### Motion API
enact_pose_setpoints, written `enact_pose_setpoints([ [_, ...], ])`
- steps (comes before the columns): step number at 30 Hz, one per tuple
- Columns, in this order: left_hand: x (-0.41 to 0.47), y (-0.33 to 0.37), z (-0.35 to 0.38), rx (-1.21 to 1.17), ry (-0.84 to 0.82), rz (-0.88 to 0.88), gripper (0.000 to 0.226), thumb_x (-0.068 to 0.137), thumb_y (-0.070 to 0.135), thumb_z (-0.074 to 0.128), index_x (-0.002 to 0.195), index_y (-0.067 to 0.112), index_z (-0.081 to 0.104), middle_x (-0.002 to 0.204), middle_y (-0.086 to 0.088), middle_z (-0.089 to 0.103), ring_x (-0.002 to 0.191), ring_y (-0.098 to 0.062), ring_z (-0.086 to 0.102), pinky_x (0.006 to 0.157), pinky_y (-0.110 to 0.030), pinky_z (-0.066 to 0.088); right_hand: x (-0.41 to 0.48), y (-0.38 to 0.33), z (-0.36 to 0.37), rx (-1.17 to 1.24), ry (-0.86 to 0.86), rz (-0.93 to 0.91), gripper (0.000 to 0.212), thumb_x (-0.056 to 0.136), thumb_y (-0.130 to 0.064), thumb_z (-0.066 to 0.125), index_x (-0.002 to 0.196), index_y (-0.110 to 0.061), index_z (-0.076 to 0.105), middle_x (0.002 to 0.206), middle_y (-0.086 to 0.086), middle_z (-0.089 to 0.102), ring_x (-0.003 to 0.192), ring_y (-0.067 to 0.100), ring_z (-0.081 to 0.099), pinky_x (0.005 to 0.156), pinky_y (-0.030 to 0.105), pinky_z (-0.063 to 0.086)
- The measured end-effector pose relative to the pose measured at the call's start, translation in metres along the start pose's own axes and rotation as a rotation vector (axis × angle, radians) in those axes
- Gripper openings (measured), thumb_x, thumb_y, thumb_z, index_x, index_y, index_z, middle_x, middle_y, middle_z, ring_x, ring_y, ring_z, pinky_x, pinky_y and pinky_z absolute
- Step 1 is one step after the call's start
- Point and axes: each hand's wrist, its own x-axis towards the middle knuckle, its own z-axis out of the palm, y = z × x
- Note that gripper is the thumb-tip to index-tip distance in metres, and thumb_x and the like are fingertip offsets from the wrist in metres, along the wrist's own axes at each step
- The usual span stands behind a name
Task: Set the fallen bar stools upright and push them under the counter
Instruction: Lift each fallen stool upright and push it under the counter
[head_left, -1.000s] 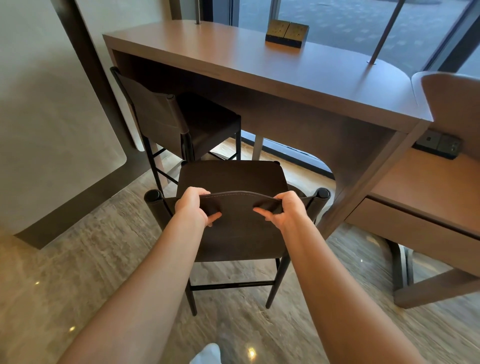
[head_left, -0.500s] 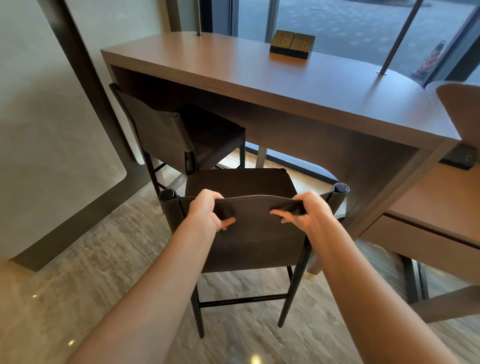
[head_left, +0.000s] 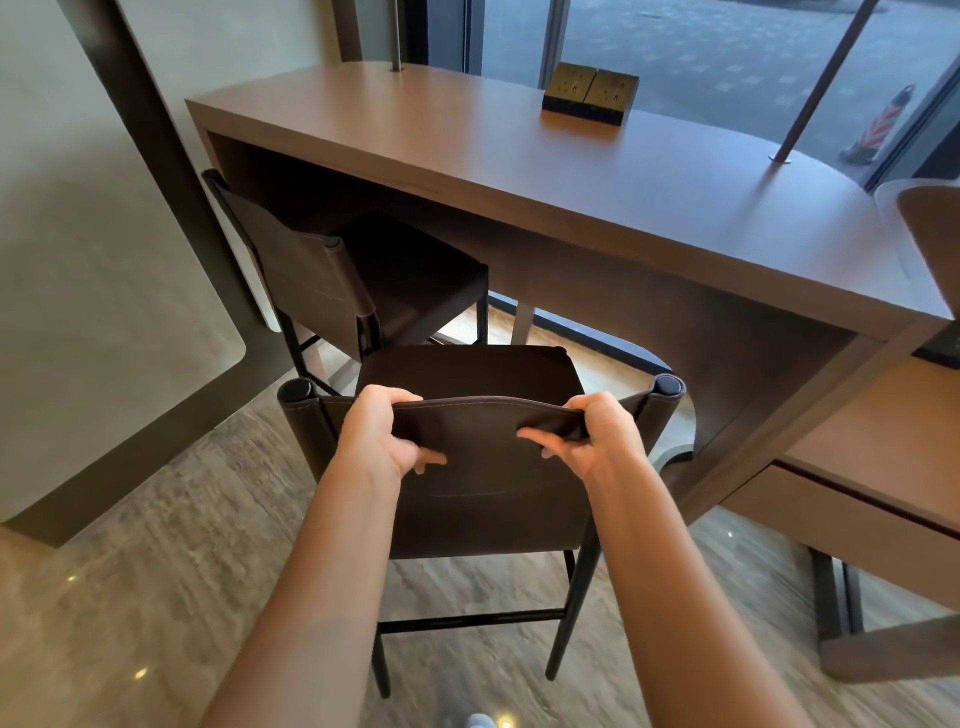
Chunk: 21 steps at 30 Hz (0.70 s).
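The dark brown leather bar stool (head_left: 483, 499) with thin black metal legs stands upright on the grey-brown veined stone floor (head_left: 156, 545). It is directly in front of the person and close to the front of the long brown wooden counter (head_left: 519, 156). The left hand (head_left: 382, 436) and right hand (head_left: 597, 436) each hold the top hem of its backrest, closed tightly round the leather with fingers showing on the near face. The hands sit well apart, each just inside a round post cap.

As for progress, the righting looks finished. No stool lies on its side in view, and a second bar stool (head_left: 332, 280) of the same dark leather already sits to the left with its seat beneath the counter top. What seems left is the push. The held stool's square seat lies near the counter's front edge, but I cannot tell whether any of it is under the top yet. The backrest and rear legs are plainly out in the open.

The held stool's long axis runs vertically, legs down and backrest top up. Its seat points away from the person toward the counter, and the backrest faces the camera. It looks roughly square to the counter front, so a straight forward shove should suit.
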Motion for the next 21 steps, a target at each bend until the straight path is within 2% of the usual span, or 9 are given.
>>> enact_pose_setpoints([
  [3,-0.003,-0.004,0.001,-0.009,-0.015,-0.025,0.009,0.089,0.001,0.048,0.089,0.007,0.055,0.104,-0.021,0.046,0.086,-0.051,0.044,0.072,-0.058,0.051,-0.001,0.002,-0.001,-0.011,0.029,0.009,0.020,0.085,0.013,0.046,0.096,-0.004,0.050,0.091,0.021,0.045,0.123,0.054,0.040,0.061,0.056,0.055],
  [6,-0.001,-0.004,-0.002,0.012,-0.044,0.020,0.011,0.087,-0.002,0.049,0.085,0.005,0.057,0.094,-0.018,0.046,0.078,-0.046,0.045,0.080,-0.057,0.052,-0.003,0.001,-0.002,-0.015,0.034,0.013,0.021,0.083,0.014,0.046,0.095,-0.004,0.049,0.091,0.022,0.044,0.124,0.056,0.038,0.066,0.058,0.055],
  [10,0.003,-0.006,-0.009,0.461,-0.070,0.239,0.017,0.083,-0.006,0.066,0.080,0.010,0.061,0.086,-0.016,0.061,0.086,-0.047,0.064,0.071,-0.044,0.056,-0.008,-0.001,-0.001,-0.026,0.076,0.016,0.022,0.083,0.016,0.046,0.088,-0.005,0.047,0.090,0.023,0.044,0.121,0.056,0.042,0.074,0.060,0.055],
  [12,0.000,-0.009,-0.010,0.587,-0.065,0.305,0.021,0.079,-0.004,0.072,0.077,0.014,0.062,0.090,-0.018,0.066,0.086,-0.044,0.067,0.070,-0.039,0.057,-0.012,0.000,-0.001,-0.021,0.088,0.011,0.022,0.084,0.017,0.045,0.087,-0.005,0.046,0.089,0.022,0.044,0.121,0.054,0.043,0.083,0.061,0.053],
  [14,-0.001,-0.008,-0.011,0.599,-0.084,0.324,0.022,0.080,-0.004,0.071,0.077,0.015,0.061,0.095,-0.019,0.065,0.089,-0.043,0.067,0.077,-0.041,0.057,-0.016,0.000,-0.001,-0.018,0.084,-0.014,0.022,0.085,0.016,0.044,0.087,-0.005,0.046,0.089,0.021,0.045,0.120,0.054,0.044,0.084,0.061,0.052],
  [16,-0.001,-0.005,-0.011,0.592,-0.088,0.330,0.021,0.081,-0.005,0.070,0.078,0.015,0.061,0.095,-0.019,0.065,0.089,-0.041,0.066,0.073,-0.037,0.056,-0.021,-0.001,-0.001,-0.012,0.096,-0.023,0.021,0.086,0.015,0.043,0.086,-0.006,0.046,0.094,0.021,0.047,0.120,0.054,0.045,0.085,0.060,0.052],
  [18,0.001,0.002,-0.010,0.538,-0.112,0.315,0.019,0.083,-0.006,0.065,0.079,0.011,0.060,0.090,-0.017,0.062,0.087,-0.041,0.065,0.075,-0.041,0.057,-0.025,-0.006,0.001,0.004,0.109,-0.010,0.021,0.087,0.015,0.045,0.085,-0.006,0.045,0.109,0.025,0.050,0.120,0.054,0.045,0.087,0.059,0.052],
  [20,0.004,0.011,-0.006,0.448,-0.140,0.244,0.015,0.086,-0.008,0.060,0.081,0.006,0.057,0.085,-0.016,0.058,0.076,-0.036,0.061,0.063,-0.037,0.057,-0.028,-0.010,0.003,0.037,0.113,-0.011,0.021,0.086,0.016,0.046,0.084,-0.005,0.045,0.119,0.030,0.047,0.122,0.055,0.043,0.089,0.060,0.051],
  [21,0.004,0.014,-0.004,0.470,-0.142,0.243,0.017,0.086,-0.009,0.059,0.080,0.007,0.057,0.084,-0.016,0.057,0.072,-0.033,0.060,0.059,-0.034,0.055,-0.029,-0.011,0.003,0.051,0.116,-0.016,0.021,0.086,0.016,0.045,0.083,-0.004,0.045,0.116,0.031,0.047,0.122,0.055,0.042,0.089,0.060,0.050],
])
